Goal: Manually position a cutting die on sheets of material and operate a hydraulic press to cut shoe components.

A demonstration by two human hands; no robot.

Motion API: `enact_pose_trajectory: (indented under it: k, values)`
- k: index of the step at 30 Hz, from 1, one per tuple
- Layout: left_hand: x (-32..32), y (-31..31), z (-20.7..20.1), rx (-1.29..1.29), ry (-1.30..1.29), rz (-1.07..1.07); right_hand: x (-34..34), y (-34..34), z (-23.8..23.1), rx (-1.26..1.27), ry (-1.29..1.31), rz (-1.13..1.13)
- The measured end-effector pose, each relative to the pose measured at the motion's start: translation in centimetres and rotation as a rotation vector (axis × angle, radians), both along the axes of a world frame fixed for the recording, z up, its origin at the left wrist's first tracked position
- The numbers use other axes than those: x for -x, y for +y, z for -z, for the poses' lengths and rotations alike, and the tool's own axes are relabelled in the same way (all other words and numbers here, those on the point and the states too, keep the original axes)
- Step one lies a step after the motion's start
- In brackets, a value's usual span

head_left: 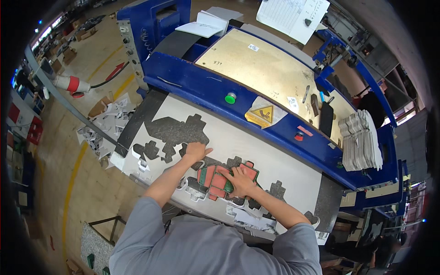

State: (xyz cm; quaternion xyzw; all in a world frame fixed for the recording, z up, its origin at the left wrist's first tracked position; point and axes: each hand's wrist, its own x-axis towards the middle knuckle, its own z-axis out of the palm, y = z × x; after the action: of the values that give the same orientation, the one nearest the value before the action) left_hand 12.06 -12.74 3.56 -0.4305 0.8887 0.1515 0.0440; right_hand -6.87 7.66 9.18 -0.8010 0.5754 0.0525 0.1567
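Observation:
A white sheet (238, 137) lies on the press bed, with box-blank-shaped openings that show a dark speckled surface (176, 130) beneath. My left hand (196, 151) is at the edge of these openings, fingers curled down and thumb pointing right; what lies under its fingers is hidden. On the near middle of the sheet is a cutting die (215, 181) with red pads and green parts. My right hand (240, 182) rests on its right half, fingers apart, covering part of it. White scraps (252, 218) lie along the near edge.
Beyond the bed stands a blue press beam with a green button (230, 98), red button (299, 136) and yellow warning sign (263, 114). Stacked pale pieces (360, 140) sit on its right end. A metal bar (75, 107) slants at left, above floor scraps (107, 121).

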Motion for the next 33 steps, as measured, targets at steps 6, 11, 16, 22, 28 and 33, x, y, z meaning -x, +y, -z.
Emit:
enact_pose_trajectory:
  k: [6,11,16,22,28,33]
  values:
    - [-1.7,0.1,1.0,0.055,0.142,0.163,3.4,1.4,-5.3,0.054,-0.142,0.069]
    - [-4.6,2.3,0.6,0.067,0.161,0.189,5.0,-0.2,-8.1,0.139,-0.087,0.179]
    - [-7.4,5.0,0.1,0.016,0.107,0.16,4.2,-5.1,-3.5,0.073,-0.056,0.203]
    - [-8.8,6.9,0.5,-0.004,0.086,0.082,-0.8,-13.6,1.7,0.205,-0.082,0.08]
    - [-9.0,6.9,-0.5,-0.055,0.152,-0.053,-4.3,-16.7,0.6,0.315,0.018,0.603]
    - [-9.4,6.0,-3.7,-0.074,0.347,-0.163,0.5,-14.4,1.0,-0.129,-0.195,0.932]
